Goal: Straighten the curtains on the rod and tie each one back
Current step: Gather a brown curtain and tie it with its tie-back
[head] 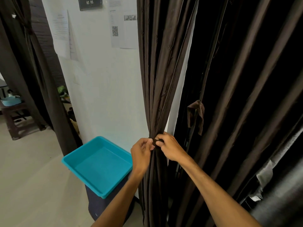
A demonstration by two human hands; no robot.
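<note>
Here, the fingers (149,141) of the left hand (141,153) and those of the right hand (170,149) meet on a dark tieback (158,142). Both hands are curled in tight and pinch the band between thumb and fingertips.

The tieback circles a gathered brown curtain (157,79) and draws its folds into a narrow waist right at the fingers. Above them the fabric fans out upward, and below them it drops straight down between the two forearms.

Just to the right of the fingers is a thin strip of white, then a second curtain (246,95), broad and ungathered. Up and to the right of the fingers, that curtain's own fabric strap (196,115) dangles loose against it.

Below and to the left of the fingers, a teal tray (100,164) sits tilted on a dark blue stand (98,208), close to the white wall (101,87). High above and to the left, printed sheets (123,30) are stuck to that wall, one with a QR code, beside a dark sign (90,3) reading "WS 05".

Far to the left hangs a third curtain (27,63), cinched near its top. Beyond it, a wooden surface (14,112) carries a light-blue basin (10,101).
</note>
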